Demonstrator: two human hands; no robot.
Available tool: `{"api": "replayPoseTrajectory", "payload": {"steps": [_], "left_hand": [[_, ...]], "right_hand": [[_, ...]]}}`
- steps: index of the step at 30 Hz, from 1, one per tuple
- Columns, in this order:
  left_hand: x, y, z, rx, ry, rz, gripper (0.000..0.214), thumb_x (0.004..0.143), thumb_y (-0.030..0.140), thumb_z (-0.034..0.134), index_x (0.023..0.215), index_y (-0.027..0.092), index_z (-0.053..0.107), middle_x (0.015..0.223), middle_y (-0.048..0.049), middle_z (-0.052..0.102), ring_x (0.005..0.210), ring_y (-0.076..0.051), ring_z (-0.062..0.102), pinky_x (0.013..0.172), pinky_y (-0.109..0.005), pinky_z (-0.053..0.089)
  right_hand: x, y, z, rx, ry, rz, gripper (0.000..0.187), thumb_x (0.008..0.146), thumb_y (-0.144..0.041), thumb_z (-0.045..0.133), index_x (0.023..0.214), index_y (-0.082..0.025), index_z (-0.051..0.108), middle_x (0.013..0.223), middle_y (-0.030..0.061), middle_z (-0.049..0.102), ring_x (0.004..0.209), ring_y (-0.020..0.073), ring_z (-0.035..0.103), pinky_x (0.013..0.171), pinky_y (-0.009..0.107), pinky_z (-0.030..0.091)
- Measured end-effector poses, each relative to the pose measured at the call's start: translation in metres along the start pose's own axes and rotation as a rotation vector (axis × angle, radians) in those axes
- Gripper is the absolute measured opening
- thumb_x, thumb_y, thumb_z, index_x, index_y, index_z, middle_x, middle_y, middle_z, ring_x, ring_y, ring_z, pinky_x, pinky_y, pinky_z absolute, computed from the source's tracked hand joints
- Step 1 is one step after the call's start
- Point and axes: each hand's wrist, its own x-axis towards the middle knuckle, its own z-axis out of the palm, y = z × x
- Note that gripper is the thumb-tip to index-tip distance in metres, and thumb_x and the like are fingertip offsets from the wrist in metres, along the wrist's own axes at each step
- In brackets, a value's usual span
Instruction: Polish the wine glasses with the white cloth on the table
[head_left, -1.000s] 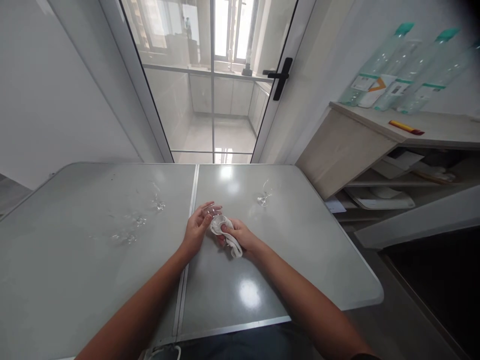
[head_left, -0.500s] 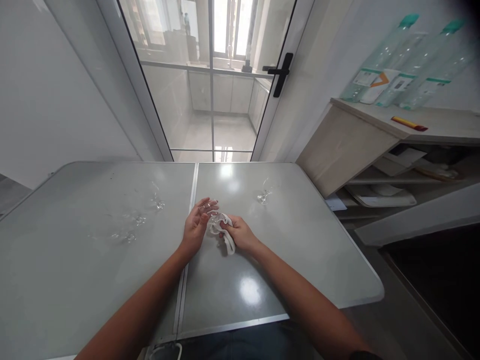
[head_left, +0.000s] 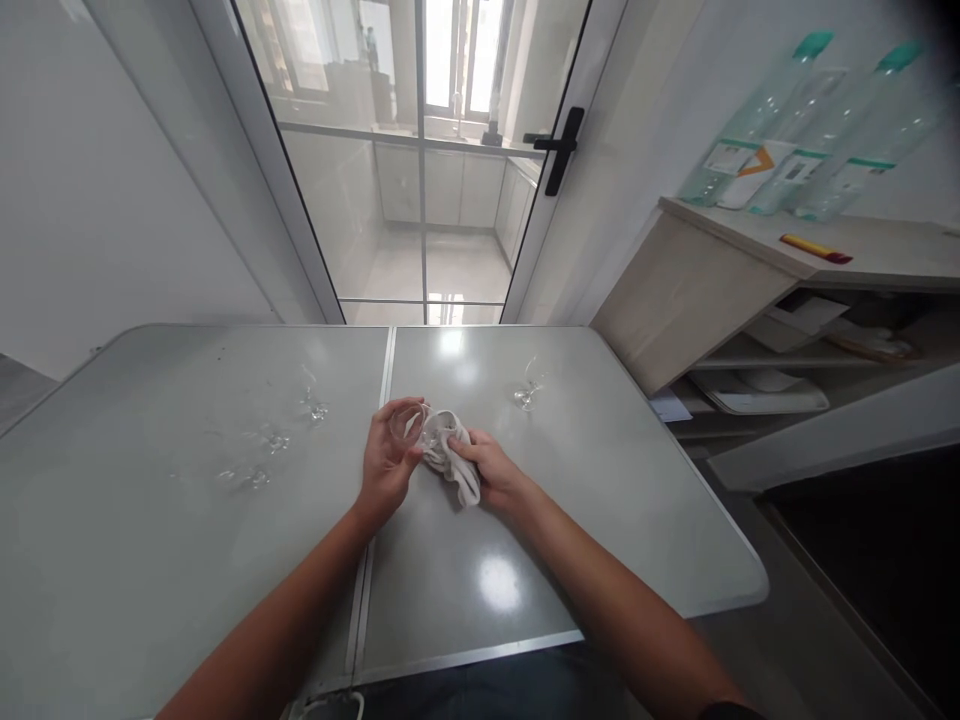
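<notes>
Over the middle of the table, my left hand (head_left: pixel 385 460) is curled round a small clear drinking glass (head_left: pixel 407 424), its round rim facing up towards me. My right hand (head_left: pixel 491 468) grips a crumpled white cloth (head_left: pixel 450 462), bunched against the right side of the glass. The far end of the glass is hidden in the cloth, and a loose fold hangs down below my right fingers. Both hands are close together, just right of the table's seam.
Several clear glass pieces (head_left: pixel 277 441) are on the left of the grey table (head_left: pixel 187 590), hard to outline. Another clear glass piece (head_left: pixel 524 397) is at the right. Beyond stands a glazed door (head_left: pixel 457 200). Plastic bottles (head_left: pixel 795 180) and a yellow-red packet (head_left: pixel 816 248) are on the right cabinet (head_left: pixel 675 285).
The glass has turned so its rim now faces me more. My left fingers have wrapped further round it, and the cloth has spread and shifted slightly right with my right hand.
</notes>
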Motion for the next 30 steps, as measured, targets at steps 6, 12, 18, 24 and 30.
{"api": "replayPoseTrajectory", "payload": {"steps": [6, 12, 18, 24, 30], "left_hand": [[-0.009, -0.008, 0.002, 0.063, -0.149, 0.053, 0.058, 0.087, 0.029, 0.075, 0.138, 0.031, 0.047, 0.138, -0.0105, 0.052, 0.132, -0.026, 0.055, 0.115, -0.053, 0.044], [-0.018, -0.019, -0.002, 0.276, -0.276, 0.019, 0.066, 0.084, 0.025, 0.078, 0.143, 0.032, 0.048, 0.14, -0.0112, 0.047, 0.135, -0.03, 0.051, 0.11, -0.053, 0.051], [-0.018, -0.013, 0.0, 0.196, -0.23, -0.046, 0.06, 0.085, 0.022, 0.076, 0.139, 0.034, 0.053, 0.141, -0.0095, 0.045, 0.135, -0.031, 0.053, 0.108, -0.053, 0.052], [-0.017, -0.014, -0.002, 0.177, -0.242, -0.047, 0.059, 0.082, 0.022, 0.078, 0.136, 0.034, 0.057, 0.139, -0.0094, 0.048, 0.134, -0.031, 0.053, 0.104, -0.05, 0.056], [-0.018, -0.017, -0.004, 0.202, -0.236, -0.045, 0.06, 0.083, 0.021, 0.078, 0.137, 0.035, 0.055, 0.139, -0.0088, 0.046, 0.134, -0.031, 0.052, 0.105, -0.053, 0.055]], "right_hand": [[0.009, 0.008, -0.014, -0.203, 0.074, -0.124, 0.036, 0.065, -0.043, 0.086, 0.079, -0.015, 0.068, 0.069, 0.0002, 0.065, 0.059, 0.0126, 0.052, 0.058, 0.025, 0.041], [0.016, 0.007, -0.031, -0.398, 0.225, -0.32, 0.036, 0.073, -0.048, 0.079, 0.081, -0.013, 0.074, 0.067, 0.0002, 0.064, 0.059, 0.0131, 0.05, 0.056, 0.025, 0.039], [0.012, 0.001, -0.023, -0.29, 0.337, -0.282, 0.043, 0.077, -0.057, 0.075, 0.082, -0.014, 0.071, 0.068, 0.0007, 0.063, 0.06, 0.0135, 0.052, 0.057, 0.025, 0.041], [0.012, -0.001, -0.019, -0.15, 0.209, -0.191, 0.043, 0.068, -0.052, 0.083, 0.084, -0.014, 0.071, 0.072, 0.0015, 0.067, 0.061, 0.0138, 0.054, 0.057, 0.025, 0.042], [0.012, -0.001, -0.028, -0.295, 0.348, -0.3, 0.031, 0.066, -0.041, 0.082, 0.073, -0.014, 0.069, 0.062, -0.0022, 0.06, 0.055, 0.0121, 0.047, 0.054, 0.025, 0.037]]}}
